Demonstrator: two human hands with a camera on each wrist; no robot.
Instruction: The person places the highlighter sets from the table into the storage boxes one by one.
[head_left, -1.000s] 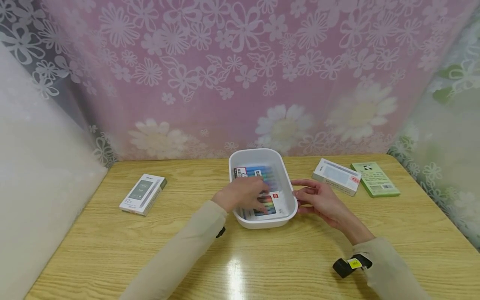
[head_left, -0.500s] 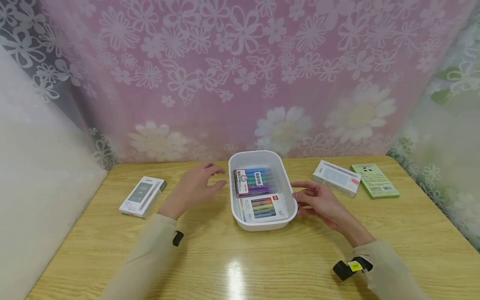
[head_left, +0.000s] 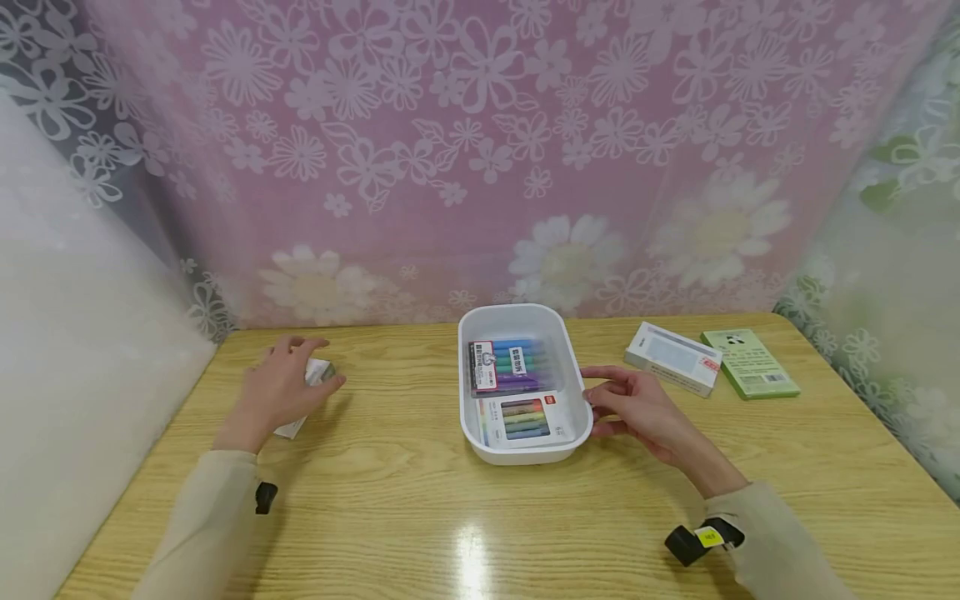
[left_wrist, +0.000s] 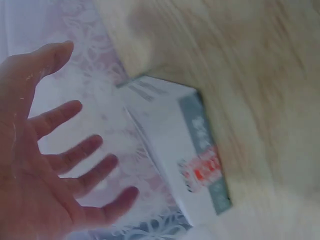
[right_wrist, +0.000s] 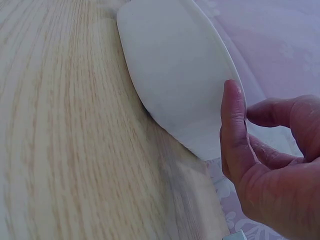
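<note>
My left hand [head_left: 279,387] is over a small white-and-grey box [head_left: 318,372] at the left, partly hiding it. In the left wrist view the fingers are spread beside the box [left_wrist: 172,145], apart from it. My right hand [head_left: 637,408] pinches the right rim of a white plastic basket [head_left: 525,456]; in the right wrist view one finger lies along the outer wall [right_wrist: 175,65]. Inside the basket lie a clear pack of coloured pens [head_left: 517,365] and, nearer me, a flat white packet with a window showing coloured sticks [head_left: 527,419].
To the right of the basket lies another white-and-grey box [head_left: 672,358]. Beside it is a green flat pack [head_left: 752,364] with a panda picture. The wooden table [head_left: 405,517] ends at a pink floral curtain [head_left: 420,183] behind.
My left hand has come out of the basket and moved left to above the white-and-grey box. My right hand has stayed at the basket's rim.
</note>
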